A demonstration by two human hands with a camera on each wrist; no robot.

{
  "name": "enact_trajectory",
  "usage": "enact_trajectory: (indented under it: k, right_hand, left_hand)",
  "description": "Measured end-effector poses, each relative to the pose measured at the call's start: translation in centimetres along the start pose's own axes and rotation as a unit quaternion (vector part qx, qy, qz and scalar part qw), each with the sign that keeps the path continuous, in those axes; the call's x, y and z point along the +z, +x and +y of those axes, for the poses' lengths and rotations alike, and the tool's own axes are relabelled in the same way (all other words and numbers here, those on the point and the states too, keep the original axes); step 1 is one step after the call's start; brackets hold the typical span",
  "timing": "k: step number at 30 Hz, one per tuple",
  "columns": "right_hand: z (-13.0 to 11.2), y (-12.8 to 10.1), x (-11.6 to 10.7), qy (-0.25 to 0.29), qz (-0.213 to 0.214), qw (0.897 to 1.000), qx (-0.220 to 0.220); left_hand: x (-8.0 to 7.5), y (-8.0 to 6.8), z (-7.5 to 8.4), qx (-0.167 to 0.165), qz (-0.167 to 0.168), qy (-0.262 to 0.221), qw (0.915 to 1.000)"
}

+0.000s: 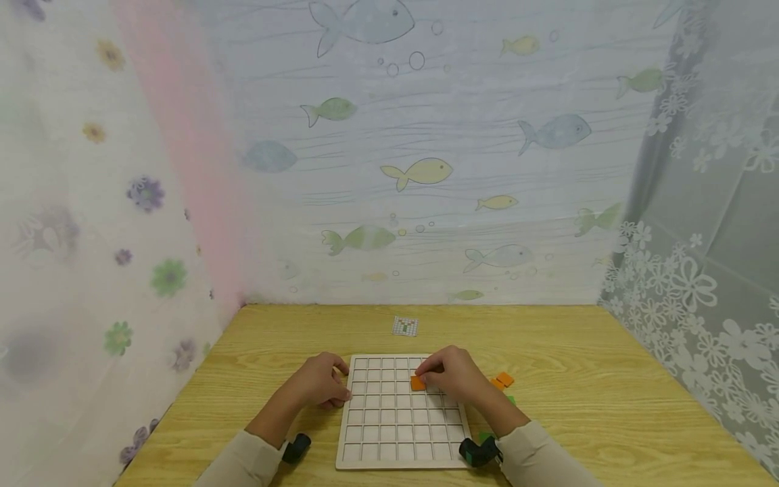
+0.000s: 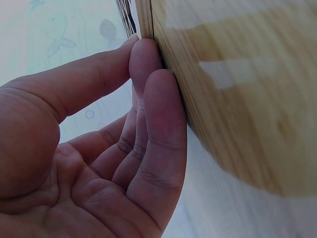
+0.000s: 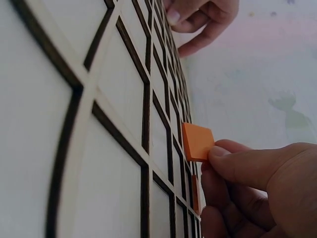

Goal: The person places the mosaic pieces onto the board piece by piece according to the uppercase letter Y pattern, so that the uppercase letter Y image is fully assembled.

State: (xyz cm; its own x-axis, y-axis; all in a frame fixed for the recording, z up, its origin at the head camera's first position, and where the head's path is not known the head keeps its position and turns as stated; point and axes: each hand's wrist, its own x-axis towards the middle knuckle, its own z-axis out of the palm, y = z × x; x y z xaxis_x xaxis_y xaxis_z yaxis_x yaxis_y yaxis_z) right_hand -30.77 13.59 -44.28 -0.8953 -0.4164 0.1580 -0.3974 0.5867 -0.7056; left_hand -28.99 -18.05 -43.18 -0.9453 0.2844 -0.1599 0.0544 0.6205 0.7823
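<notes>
You sit before a wood-grain table [image 1: 286,341], backed by a pale sheet [image 1: 426,277] printed with outlined fish; a flowered cloth [image 1: 67,291] with a pink band hangs on the left, and a grey panel [image 1: 700,223] with white blossoms on the right. On the table directly ahead of you lies a light wooden grid board [image 1: 404,464], flat, its square cells bounded by raised strips. Your left hand [image 1: 319,381] rests at the board's left edge, its fingers loosely bent and its thumb set apart from them; the left wrist view shows the fingertips down at the tabletop, beside the board's edge. Your right hand [image 1: 453,373] reaches over the board's far right portion, pinching an orange tile [image 3: 198,142] between thumb and fingers. The right wrist view shows this tile tilted against the plane of the grid; whether it touches the strips cannot be told. A second orange piece [image 3: 195,191] appears edge-on at the grid, just beside the held tile and partly hidden. Right of the board, near your right forearm, lie loose orange tiles [image 1: 504,379] and, partly covered, green pieces [image 1: 485,437]. A small printed card [image 1: 405,326], bearing a grid pattern too small to read, lies beyond the board's far edge. Each beige sleeve [image 1: 246,461] ends near a black device [image 1: 296,448] at your wrist.
</notes>
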Motion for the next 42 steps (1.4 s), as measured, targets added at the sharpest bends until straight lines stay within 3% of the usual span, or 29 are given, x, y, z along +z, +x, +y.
enact_trajectory:
  k: [11,42]
  right_hand:
    - [-0.04,-0.21,0.29,0.004,-0.024,1.0,-0.008]
    - [0.01,-0.2,0.4,-0.058,-0.018,0.998,-0.028]
  left_hand:
    - [-0.02,-0.09,0.07,-0.003,-0.002,-0.001,1.0]
    - [-0.04,0.15,0.08,-0.009,-0.001,-0.002,1.0]
